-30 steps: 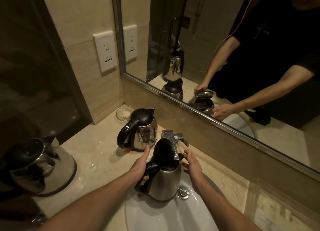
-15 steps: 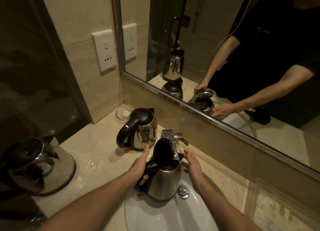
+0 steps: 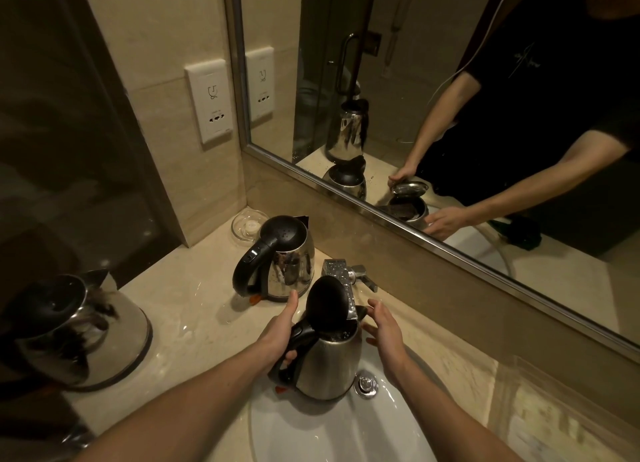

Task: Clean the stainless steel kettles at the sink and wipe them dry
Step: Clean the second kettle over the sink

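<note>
A stainless steel kettle (image 3: 329,368) with its black lid flipped up stands in the white sink (image 3: 311,434), under the chrome faucet (image 3: 341,274). My left hand (image 3: 280,333) grips its black handle. To the right of the kettle's body my right hand (image 3: 386,330) is open with fingers spread, close to the steel wall. A second steel kettle (image 3: 280,261) with its lid closed stands on the counter behind, and a third kettle (image 3: 76,330) sits at the far left.
A marble counter (image 3: 194,309) surrounds the sink, wet in patches. A small glass dish (image 3: 247,226) sits in the corner. A wall socket (image 3: 209,101) and a large mirror (image 3: 450,98) are behind. A chrome drain knob (image 3: 366,383) is beside the kettle.
</note>
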Tool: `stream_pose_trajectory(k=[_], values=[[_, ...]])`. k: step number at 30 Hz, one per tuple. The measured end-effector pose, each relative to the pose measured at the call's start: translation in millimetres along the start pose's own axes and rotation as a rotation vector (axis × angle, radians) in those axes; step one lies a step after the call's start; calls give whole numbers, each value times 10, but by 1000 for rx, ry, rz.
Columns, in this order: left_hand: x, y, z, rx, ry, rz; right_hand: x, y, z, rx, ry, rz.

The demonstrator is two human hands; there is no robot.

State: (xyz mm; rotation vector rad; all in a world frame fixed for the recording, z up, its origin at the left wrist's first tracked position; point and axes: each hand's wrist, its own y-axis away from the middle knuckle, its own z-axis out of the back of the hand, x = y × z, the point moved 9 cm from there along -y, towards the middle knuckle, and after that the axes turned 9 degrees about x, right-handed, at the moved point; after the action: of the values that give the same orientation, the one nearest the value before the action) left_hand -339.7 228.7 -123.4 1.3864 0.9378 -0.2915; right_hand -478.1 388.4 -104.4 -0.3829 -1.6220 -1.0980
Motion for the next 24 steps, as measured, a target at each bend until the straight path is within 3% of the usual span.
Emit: stream_pose_trajectory(k=[24], values=[[29, -39, 7, -17, 3, 13, 18, -24, 8, 1, -38, -19]])
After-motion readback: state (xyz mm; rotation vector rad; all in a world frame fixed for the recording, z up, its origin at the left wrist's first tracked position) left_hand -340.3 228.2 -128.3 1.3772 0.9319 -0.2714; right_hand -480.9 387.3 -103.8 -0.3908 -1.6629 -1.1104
